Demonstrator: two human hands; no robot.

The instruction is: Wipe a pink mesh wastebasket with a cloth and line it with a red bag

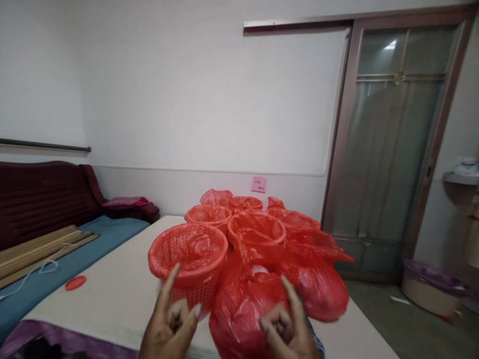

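My left hand [170, 321] is raised at the bottom of the view, index finger pointing up, the other fingers curled, nothing in it. My right hand [288, 326] mirrors it, index finger up, other fingers curled and holding nothing. Between and just beyond them stands a bulging red plastic bag [245, 309]. Behind my left hand is a red mesh basket lined with a red bag [189, 259]. Several more red lined baskets [256, 227] cluster behind it on the beige-covered table [112, 294].
A blue mattress [75, 259] with bamboo mats [33, 249] and a red lid [75, 282] lies at left, before a dark red sofa [41, 199]. A glass sliding door [392, 144] is at right, a round tub [430, 289] on the floor beside it.
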